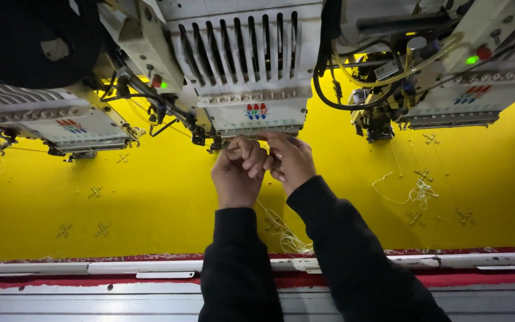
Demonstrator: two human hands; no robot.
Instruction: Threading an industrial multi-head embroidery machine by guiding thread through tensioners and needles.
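The needles under the middle embroidery head (251,89) hide behind the left hand (238,176) and right hand (290,161). Whatever the fingers (250,156) pinch is too small to tell. Both outer heads and the yellow fabric (150,209) are cut off by the picture's edges.

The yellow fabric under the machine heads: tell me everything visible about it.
The yellow fabric is a bright, smooth sheet stretched flat beneath the embroidery heads, filling the frame's width. Small pale cross-shaped motifs dot it, and loose white thread lies on it at right and below the wrists. Its near edge meets a red strip along a grey rail. The left hand and right hand hover above it.
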